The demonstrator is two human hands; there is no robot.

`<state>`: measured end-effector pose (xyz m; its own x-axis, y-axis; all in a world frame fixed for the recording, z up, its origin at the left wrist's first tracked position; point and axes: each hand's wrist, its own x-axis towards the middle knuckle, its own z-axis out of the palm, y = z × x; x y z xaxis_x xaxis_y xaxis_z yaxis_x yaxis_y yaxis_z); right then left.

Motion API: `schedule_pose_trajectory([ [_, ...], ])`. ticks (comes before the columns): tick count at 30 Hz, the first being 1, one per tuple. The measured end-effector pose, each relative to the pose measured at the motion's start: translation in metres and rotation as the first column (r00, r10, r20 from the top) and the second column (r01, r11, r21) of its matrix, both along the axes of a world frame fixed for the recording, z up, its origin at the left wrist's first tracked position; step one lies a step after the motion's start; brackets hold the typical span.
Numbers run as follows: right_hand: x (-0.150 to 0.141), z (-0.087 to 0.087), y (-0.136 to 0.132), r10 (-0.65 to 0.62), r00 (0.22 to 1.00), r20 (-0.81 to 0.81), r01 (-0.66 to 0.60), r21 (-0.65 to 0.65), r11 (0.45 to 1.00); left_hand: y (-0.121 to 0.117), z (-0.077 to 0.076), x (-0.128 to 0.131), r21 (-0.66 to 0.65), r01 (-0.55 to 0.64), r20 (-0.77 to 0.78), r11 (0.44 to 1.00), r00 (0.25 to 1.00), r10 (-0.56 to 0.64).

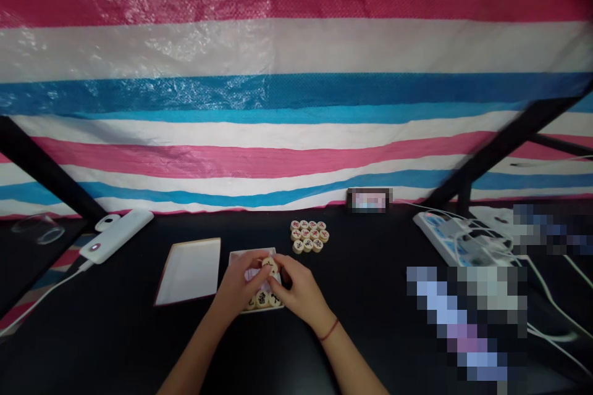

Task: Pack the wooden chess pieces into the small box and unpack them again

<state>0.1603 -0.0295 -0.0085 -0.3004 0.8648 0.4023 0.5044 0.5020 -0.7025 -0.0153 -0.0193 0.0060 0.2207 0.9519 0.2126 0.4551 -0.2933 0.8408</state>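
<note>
Over a small white box (259, 310), my left hand (243, 281) and my right hand (296, 287) meet from either side. Their fingertips close around a round Chinese chess piece (269, 265) with a black character on it. Which hand bears the piece more I cannot make out. Inside the box, a row of black-marked pieces (262, 300) lies along the near edge; my fingers cover much of the rest. Just beyond and to the right, several chess pieces (309, 235) stand grouped in rows, red-marked at the back and black-marked in front.
Left of the box lies an open white box lid (191, 271). A white device (118, 236) with a cable and a clear cup (39, 229) are at the far left. A power strip (440, 241) with tangled cables sits right. Striped sheeting (278, 160) hangs behind the black table (361, 321).
</note>
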Motion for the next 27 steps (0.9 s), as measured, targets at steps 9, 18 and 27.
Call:
schedule_pose_trajectory([
  [9,0.009,0.002,0.008,-0.188,0.975,-0.115,0.201,0.113,0.973,0.0,-0.014,0.005,0.096,-0.07,0.159,0.993,0.986,0.054],
  [18,0.099,-0.031,0.031,-0.71,0.676,0.201,0.733,-0.076,0.676,0.007,-0.025,0.002,0.003,-0.164,0.361,0.986,0.92,0.152],
  [27,0.098,-0.043,0.031,-0.674,0.693,0.255,0.711,-0.094,0.696,0.002,-0.026,-0.001,-0.18,-0.122,0.255,0.976,0.953,0.166],
])
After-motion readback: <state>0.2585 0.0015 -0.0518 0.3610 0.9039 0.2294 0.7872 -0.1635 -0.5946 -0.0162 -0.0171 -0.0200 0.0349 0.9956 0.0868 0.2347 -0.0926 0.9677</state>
